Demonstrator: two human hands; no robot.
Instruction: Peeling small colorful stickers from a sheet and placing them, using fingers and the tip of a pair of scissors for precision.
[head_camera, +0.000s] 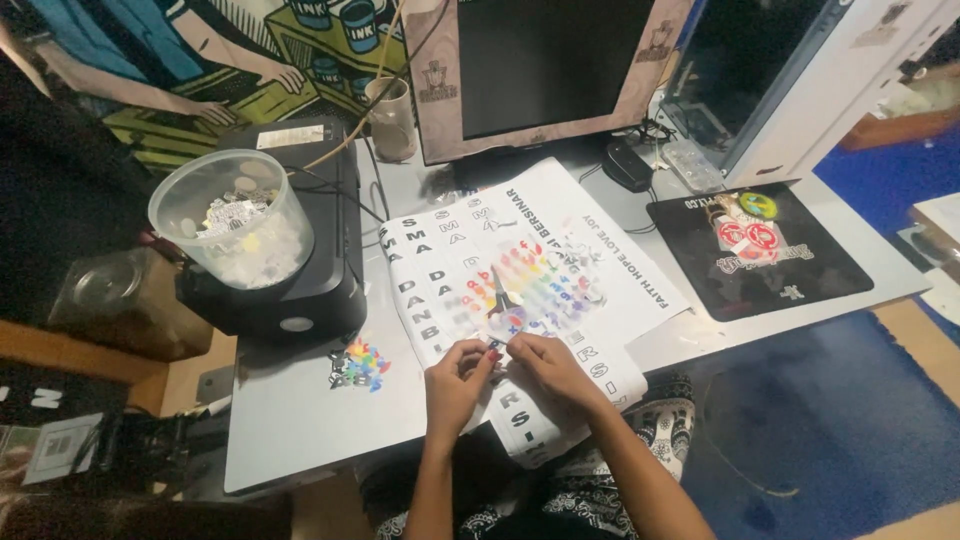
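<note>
Your left hand (455, 385) and right hand (548, 368) meet at the near edge of the white desk (290, 420), fingertips pinched together on a small sticker piece (497, 352), too small to tell which hand actually has it; held close and low, so you can see the fine work. Under them lies the printed sticker sheet (530, 260), overhanging the desk edge toward your lap, which puts the working row within reach. Scissors (500, 292) lie flat on the sheet just beyond your fingers, among loose colourful cut-outs (545, 275). Another cluster of coloured cut-outs (360, 365) sits left, apart from the sheet. Further left, a clear tub of scraps (235, 220) stands on a black printer (290, 250). Far back: monitor (545, 70), black mouse mat (760, 245) at right.
</note>
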